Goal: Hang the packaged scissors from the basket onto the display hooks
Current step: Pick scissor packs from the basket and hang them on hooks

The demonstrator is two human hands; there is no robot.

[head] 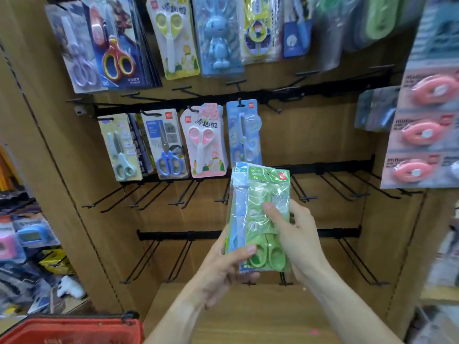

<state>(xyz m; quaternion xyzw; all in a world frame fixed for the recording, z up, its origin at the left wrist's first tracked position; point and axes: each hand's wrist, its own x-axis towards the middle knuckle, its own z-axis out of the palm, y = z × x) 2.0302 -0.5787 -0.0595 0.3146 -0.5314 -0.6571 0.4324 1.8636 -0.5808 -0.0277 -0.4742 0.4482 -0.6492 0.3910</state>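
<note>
**Inspector:** Hands first.

**Assistant:** The left hand (223, 264) grips the lower left edge of the packs (260, 214), thumb laid across the front near the green handles, fingers curled behind. The right hand (295, 234) grasps the same stack from the right, thumb pressed on the clear front at mid-height, fingers wrapped round the back. Neither hand is relaxed; both are clamped on the stack.

**Inspector:** What is in the stack?

**Assistant:** A green pack in front, with at least one blue pack behind it, showing along the left edge. How many in all, I cannot tell. The stack stands upright in front of the board (310, 145), its top overlapping the bottom of the blue hung pack (244, 135).

**Inspector:** Hooks?

**Assistant:** The middle rail (173, 108) carries four kinds of packs on its left part; to the right of them bare board shows. Below, the bare hooks (340, 187) run the width of the next rail, and a further row sits lower, behind the hands.

**Inspector:** Edges?

**Assistant:** Pink items (422, 130) hang close on the right. The red basket (72, 328) sits at lower left, well apart from the hands. A top row of packs (173, 38) hangs above.
</note>
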